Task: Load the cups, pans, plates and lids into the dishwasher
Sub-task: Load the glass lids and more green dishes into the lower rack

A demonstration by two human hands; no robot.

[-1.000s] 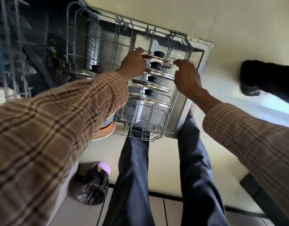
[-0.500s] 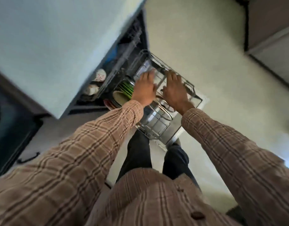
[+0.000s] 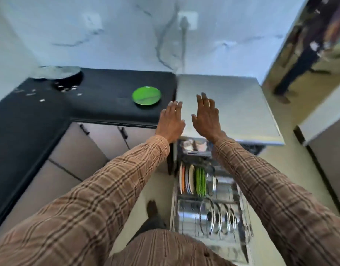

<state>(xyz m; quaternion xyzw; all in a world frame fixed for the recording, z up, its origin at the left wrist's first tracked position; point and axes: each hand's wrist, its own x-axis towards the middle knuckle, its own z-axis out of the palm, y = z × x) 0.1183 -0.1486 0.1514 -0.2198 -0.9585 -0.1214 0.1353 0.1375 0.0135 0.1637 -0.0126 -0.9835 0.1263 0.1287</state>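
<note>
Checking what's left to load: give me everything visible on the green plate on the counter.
The green plate is round, bright green and glossy, probably plastic or melamine, with a shallow raised rim. It lies flat and right side up on the black countertop, near that counter's right end, beside the steel dishwasher top. It looks empty. Nothing but the counter touches it; the left hand hovers open just to its right, apart from it.

A bright green plate lies on a black worktop. The sleeves are brown and tan plaid. The wall is white marble with grey veins. Racked plates show white, orange and green. The dishwasher top is silver-grey.
</note>
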